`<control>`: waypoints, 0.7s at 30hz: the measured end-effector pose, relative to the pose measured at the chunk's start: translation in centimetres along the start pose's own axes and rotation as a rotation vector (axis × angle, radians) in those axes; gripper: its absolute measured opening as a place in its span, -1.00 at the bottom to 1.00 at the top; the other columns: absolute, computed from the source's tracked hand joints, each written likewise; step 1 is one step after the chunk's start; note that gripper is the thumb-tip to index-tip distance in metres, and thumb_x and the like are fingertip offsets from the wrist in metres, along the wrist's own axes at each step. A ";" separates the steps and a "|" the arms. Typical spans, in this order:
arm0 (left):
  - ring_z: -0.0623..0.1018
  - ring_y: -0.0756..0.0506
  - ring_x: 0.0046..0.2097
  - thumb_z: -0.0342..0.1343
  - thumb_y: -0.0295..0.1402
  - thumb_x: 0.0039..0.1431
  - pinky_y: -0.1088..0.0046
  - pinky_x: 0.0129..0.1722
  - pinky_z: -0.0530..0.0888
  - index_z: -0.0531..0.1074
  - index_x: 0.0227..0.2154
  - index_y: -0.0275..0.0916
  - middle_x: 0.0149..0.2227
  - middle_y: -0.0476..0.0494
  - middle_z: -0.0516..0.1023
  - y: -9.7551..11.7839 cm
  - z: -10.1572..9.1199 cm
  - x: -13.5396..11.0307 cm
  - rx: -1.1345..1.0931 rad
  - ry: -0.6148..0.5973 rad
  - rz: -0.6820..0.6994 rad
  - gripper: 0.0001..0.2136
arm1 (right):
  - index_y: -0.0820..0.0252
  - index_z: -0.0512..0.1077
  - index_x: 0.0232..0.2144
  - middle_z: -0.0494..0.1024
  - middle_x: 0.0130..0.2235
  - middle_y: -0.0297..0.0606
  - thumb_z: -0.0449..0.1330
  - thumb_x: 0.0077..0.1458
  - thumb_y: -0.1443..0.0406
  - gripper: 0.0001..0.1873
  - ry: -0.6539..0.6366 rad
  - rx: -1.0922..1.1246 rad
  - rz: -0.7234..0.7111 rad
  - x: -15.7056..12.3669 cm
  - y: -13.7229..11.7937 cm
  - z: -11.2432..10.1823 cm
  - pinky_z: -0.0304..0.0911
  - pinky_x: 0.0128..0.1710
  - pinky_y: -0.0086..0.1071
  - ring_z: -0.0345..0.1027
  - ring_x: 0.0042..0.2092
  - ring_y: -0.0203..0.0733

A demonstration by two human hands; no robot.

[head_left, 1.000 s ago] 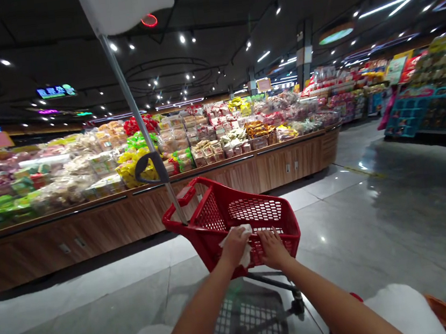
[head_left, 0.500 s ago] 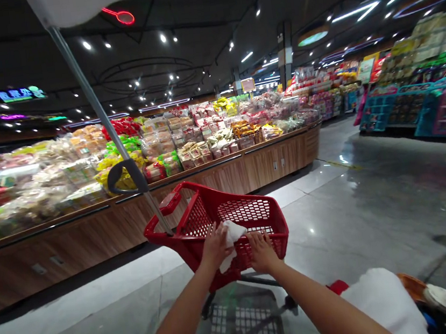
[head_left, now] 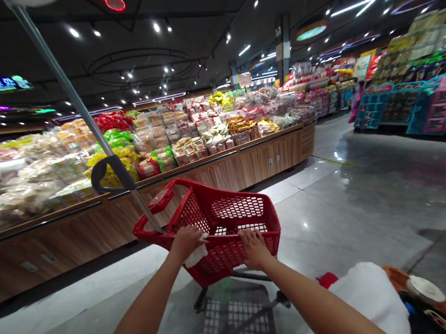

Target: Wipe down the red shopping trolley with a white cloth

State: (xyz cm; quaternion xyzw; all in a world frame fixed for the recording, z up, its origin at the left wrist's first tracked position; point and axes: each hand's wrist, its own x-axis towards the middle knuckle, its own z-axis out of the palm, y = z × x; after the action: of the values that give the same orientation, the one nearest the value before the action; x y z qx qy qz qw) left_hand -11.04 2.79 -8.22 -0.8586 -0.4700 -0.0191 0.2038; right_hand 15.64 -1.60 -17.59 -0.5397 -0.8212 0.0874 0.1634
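First, the single head view: the left hand (head_left: 186,243) is closed over a white tissue (head_left: 196,253), pressing it against the left part of the rim of a red plastic shopping basket (head_left: 234,260), with the tissue's edge showing below the palm. The right hand (head_left: 254,249) is lightly closed over the near rim of the same basket, fingers on top, and holds nothing else. The basket stands directly ahead of the person on a wheeled trolley frame with a gridded lower tray (head_left: 237,317). A metal pole (head_left: 74,112) rises from the basket's left corner and carries a black loop handle (head_left: 110,172). Ahead and to the left, well apart from the basket, a long wood-panelled display bench (head_left: 207,171) carries bagged and boxed foods (head_left: 200,148). To the right, teal and pink display racks (head_left: 386,106) stand beyond a polished grey tile floor (head_left: 353,200). At the lower right, a white bundle (head_left: 365,301) lies just beside an orange rim (head_left: 439,305).
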 end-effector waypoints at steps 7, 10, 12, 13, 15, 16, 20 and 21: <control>0.51 -0.15 -0.21 0.00 -0.27 0.30 0.34 -0.24 0.36 0.46 -0.19 -0.19 -0.23 -0.18 0.53 9.5 1.1 3.0 -0.079 -0.010 0.011 -0.82 | 0.38 -0.02 0.32 0.04 0.34 0.06 0.11 -0.02 0.15 -0.10 -0.029 0.020 0.040 -0.6 -1.1 0.1 -0.51 0.31 0.02 -0.20 0.35 0.13; 0.51 -0.14 -0.22 0.01 -0.42 0.27 0.34 -0.24 0.38 0.46 -0.26 -0.22 -0.28 -0.19 0.52 10.1 1.6 3.9 -0.058 -0.029 0.082 -0.87 | 0.35 0.03 0.31 0.11 0.32 0.01 0.08 0.01 0.21 -0.18 -0.006 -0.010 0.018 -0.4 -0.1 -0.1 -0.47 0.32 -0.05 -0.14 0.34 0.06; 0.52 -0.14 -0.25 0.03 -0.47 0.24 0.34 -0.24 0.40 0.46 -0.28 -0.23 -0.32 -0.18 0.52 7.6 1.4 3.1 -0.026 -0.053 0.123 -0.89 | 0.34 0.08 0.29 0.16 0.30 0.00 0.06 0.03 0.26 -0.24 0.020 -0.035 0.013 0.1 0.6 -0.1 -0.47 0.33 -0.07 -0.10 0.33 0.03; 0.52 -0.14 -0.25 0.03 -0.49 0.23 0.33 -0.24 0.41 0.46 -0.26 -0.23 -0.31 -0.18 0.52 5.8 1.2 2.3 -0.009 -0.053 0.132 -0.88 | 0.35 0.11 0.28 0.18 0.29 0.00 0.04 0.05 0.28 -0.28 0.035 -0.048 0.020 0.4 0.9 -0.1 -0.48 0.33 -0.06 -0.08 0.33 0.02; 0.53 -0.14 -0.20 0.02 -0.54 0.21 0.31 -0.19 0.44 0.45 -0.18 -0.23 -0.26 -0.19 0.53 1.7 0.5 0.1 0.018 -0.021 0.138 -0.82 | 0.36 0.14 0.26 0.18 0.29 0.02 0.02 0.07 0.30 -0.32 0.049 -0.076 0.039 1.1 1.3 -0.2 -0.52 0.32 -0.05 -0.11 0.34 0.02; 0.52 -0.15 -0.12 0.01 -0.56 0.21 0.29 -0.12 0.45 0.43 -0.11 -0.22 -0.17 -0.22 0.54 -0.2 0.1 -1.2 0.027 0.011 0.158 -0.75 | 0.37 0.14 0.26 0.15 0.30 0.03 0.02 0.07 0.31 -0.32 0.042 -0.092 0.048 1.5 1.5 -0.4 -0.54 0.32 -0.04 -0.15 0.35 0.03; 0.41 -0.16 0.14 -0.06 -0.61 0.23 0.24 0.11 0.40 0.35 0.06 -0.23 0.07 -0.28 0.46 -5.9 -1.8 -5.5 0.032 0.107 0.305 -0.62 | 0.38 0.08 0.29 0.02 0.35 0.02 0.04 0.04 0.33 -0.26 -0.054 -0.165 0.085 3.3 2.3 -1.5 -0.61 0.31 -0.01 -0.36 0.39 0.02; 0.40 -0.15 0.16 -0.08 -0.61 0.24 0.25 0.13 0.39 0.35 0.07 -0.23 0.08 -0.27 0.46 -6.8 -2.3 -6.3 0.019 0.120 0.345 -0.62 | 0.36 0.06 0.30 0.01 0.36 0.01 0.04 0.04 0.34 -0.24 -0.084 -0.185 0.099 3.7 2.5 -1.8 -0.62 0.30 0.00 -0.39 0.40 0.02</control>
State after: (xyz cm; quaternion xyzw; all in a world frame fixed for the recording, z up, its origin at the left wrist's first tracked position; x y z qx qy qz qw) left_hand -19.71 0.11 -5.25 -0.9219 -0.3028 -0.0305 0.2399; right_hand 17.13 2.79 -16.04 -0.5884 -0.8041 0.0417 0.0737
